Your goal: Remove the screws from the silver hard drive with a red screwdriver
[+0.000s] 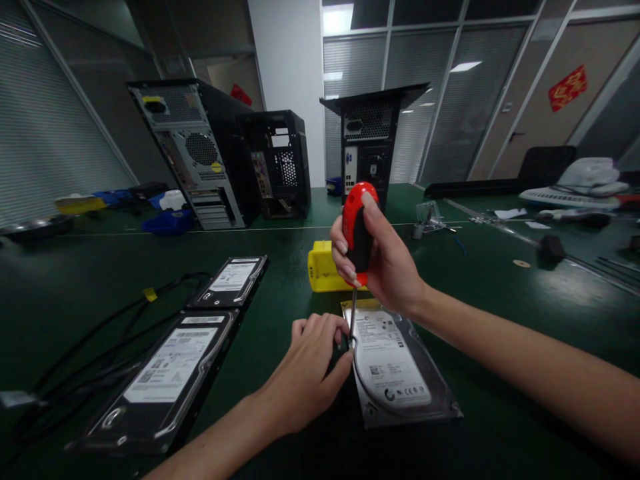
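Observation:
My right hand (383, 257) is wrapped round the red and black handle of a screwdriver (361, 233), held upright. Its metal shaft points down to the left edge of a silver hard drive (393, 363), which lies label up on the green table. Beside that edge, my left hand (313, 373) has its fingers bent, with index finger and thumb close to the screwdriver's tip. What those fingers grip, if anything, is hidden. Just behind the drive stands a yellow plastic bin (323, 270), partly covered by my right hand.
Two more hard drives, a near one (170, 367) and a far one (233, 280), lie to the left by black cables (115, 333). Computer cases (220, 153) stand at the back of the table (280, 267). A blue bin (169, 222) sits back left; small parts (429, 219) lie back right.

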Demonstrator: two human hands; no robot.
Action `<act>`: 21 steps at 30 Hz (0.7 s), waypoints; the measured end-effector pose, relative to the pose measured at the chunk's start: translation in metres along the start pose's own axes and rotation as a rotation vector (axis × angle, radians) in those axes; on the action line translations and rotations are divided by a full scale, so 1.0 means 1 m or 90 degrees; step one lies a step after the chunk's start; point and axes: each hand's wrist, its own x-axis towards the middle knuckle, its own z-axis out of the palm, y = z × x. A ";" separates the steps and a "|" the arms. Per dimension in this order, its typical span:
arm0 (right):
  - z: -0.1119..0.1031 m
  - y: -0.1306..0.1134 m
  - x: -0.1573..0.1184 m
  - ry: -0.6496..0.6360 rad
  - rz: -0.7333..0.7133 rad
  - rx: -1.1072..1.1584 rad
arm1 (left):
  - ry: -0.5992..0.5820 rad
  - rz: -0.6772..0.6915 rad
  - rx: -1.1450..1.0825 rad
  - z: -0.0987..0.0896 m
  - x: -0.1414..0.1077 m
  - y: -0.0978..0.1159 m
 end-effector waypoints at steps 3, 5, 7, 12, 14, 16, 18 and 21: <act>-0.003 0.001 0.000 -0.018 0.002 0.011 | -0.001 -0.003 0.000 0.000 -0.001 0.000; -0.004 0.001 -0.001 -0.054 0.025 0.014 | 0.002 -0.001 0.001 -0.001 -0.002 0.001; -0.004 0.000 -0.002 -0.086 0.044 0.018 | 0.004 0.002 0.003 -0.001 -0.002 0.001; 0.001 -0.001 -0.003 -0.065 0.047 0.000 | 0.007 0.003 0.007 0.000 -0.001 0.000; 0.001 0.000 -0.003 -0.044 0.051 -0.014 | 0.005 0.005 0.007 0.000 0.000 0.000; 0.000 0.001 -0.003 -0.028 0.047 -0.014 | 0.007 0.010 0.006 0.001 0.000 0.000; -0.002 0.002 -0.003 -0.022 0.035 -0.003 | 0.008 0.011 0.006 0.000 -0.001 0.000; -0.005 0.003 -0.003 -0.038 0.039 0.003 | 0.009 0.007 0.011 0.000 -0.001 0.001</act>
